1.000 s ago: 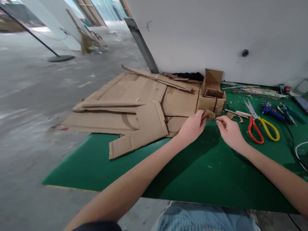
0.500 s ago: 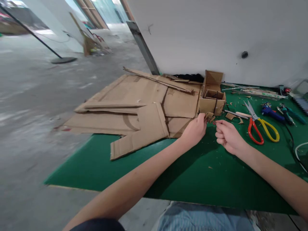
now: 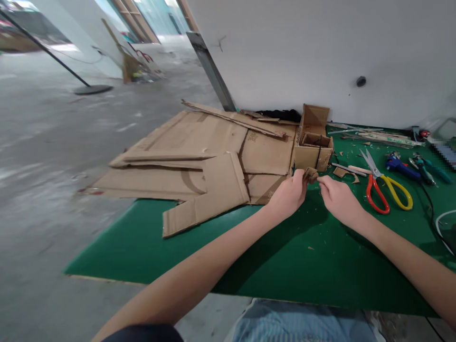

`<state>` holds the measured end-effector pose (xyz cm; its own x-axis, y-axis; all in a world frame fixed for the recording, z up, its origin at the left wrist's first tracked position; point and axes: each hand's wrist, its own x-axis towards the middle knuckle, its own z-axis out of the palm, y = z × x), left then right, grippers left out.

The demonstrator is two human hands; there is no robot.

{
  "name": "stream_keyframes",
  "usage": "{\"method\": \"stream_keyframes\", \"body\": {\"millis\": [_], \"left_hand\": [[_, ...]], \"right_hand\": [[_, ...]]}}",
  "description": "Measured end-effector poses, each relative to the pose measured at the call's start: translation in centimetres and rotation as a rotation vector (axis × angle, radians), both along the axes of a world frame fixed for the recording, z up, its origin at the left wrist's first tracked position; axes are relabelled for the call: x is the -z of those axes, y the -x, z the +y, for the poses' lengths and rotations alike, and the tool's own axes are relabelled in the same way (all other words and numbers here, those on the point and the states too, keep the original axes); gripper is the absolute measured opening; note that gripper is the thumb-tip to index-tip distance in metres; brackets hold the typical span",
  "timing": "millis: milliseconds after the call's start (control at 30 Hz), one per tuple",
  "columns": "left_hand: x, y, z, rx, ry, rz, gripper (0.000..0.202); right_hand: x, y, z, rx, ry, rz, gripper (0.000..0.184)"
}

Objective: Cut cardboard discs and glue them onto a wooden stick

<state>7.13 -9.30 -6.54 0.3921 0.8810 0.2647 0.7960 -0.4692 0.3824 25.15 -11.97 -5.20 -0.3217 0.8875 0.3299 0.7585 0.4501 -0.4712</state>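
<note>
Between my hands is a small piece of brown cardboard (image 3: 311, 175), bent or folded. My left hand (image 3: 289, 190) grips it from the left with closed fingers. My right hand (image 3: 338, 197) is closed in a pinch at its right side; what the fingertips hold, if anything, is too small to make out. Just behind the hands stands a small cardboard box (image 3: 310, 156) with its flap up and a dark cord over its front. Right of my right hand lie scissors (image 3: 375, 175) with one red and one yellow handle.
Flat cardboard sheets (image 3: 171, 178) cover the left of the green table (image 3: 149, 251), some past its edge. A blue glue gun (image 3: 402, 166), pliers (image 3: 422, 168) and thin strips (image 3: 381, 136) lie at the right. Cardboard scraps (image 3: 342, 172) lie near the box. A white wall (image 3: 313, 57) rises behind.
My right hand has turned slightly, its knuckles now more on top, and its fingertips have come closer to the cardboard piece. My left hand keeps hold, with the piece tilted a little differently.
</note>
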Motion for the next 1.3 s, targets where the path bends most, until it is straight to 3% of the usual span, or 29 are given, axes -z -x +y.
{"method": "stream_keyframes", "body": {"millis": [167,267,333,400,533,633,833,1100,1200,1300], "left_hand": [[0.6,-0.5,-0.1,-0.040,-0.038,-0.003,0.012],[0.9,-0.5,-0.1,-0.018,-0.095,0.010,0.010],[0.8,-0.4,0.0,0.001,-0.130,0.024,0.011],[0.3,-0.1,-0.1,0.030,-0.148,0.041,0.012],[-1.2,0.2,-0.4,0.083,-0.114,0.085,0.011],[-2.1,0.3,-0.7,0.107,-0.047,0.093,0.011],[-2.1,0.2,-0.7,0.071,0.038,-0.003,0.026],[-1.8,-0.2,-0.8,0.043,0.086,-0.228,0.017],[-2.2,-0.3,-0.8,-0.013,0.068,-0.208,0.018],[-2.5,-0.1,-0.4,-0.061,0.057,-0.210,0.016]], "right_hand": [[-1.1,0.9,0.1,0.141,0.667,0.933,0.008],[-1.7,1.1,0.0,0.153,0.890,1.169,0.018],[-1.7,1.1,0.0,0.161,0.864,1.157,0.020],[-1.5,0.9,0.1,0.140,0.719,1.009,0.015],[-1.2,0.2,0.2,0.019,0.197,0.421,0.013],[-1.0,-0.3,0.2,-0.012,0.032,0.142,0.019],[-0.7,0.1,0.2,0.005,0.022,0.138,0.021],[-1.4,1.1,-0.7,0.071,0.118,0.252,0.017],[-1.4,1.2,-0.7,0.051,0.263,0.362,0.017],[-1.4,1.0,-0.3,-0.016,0.514,0.495,0.026]]}}
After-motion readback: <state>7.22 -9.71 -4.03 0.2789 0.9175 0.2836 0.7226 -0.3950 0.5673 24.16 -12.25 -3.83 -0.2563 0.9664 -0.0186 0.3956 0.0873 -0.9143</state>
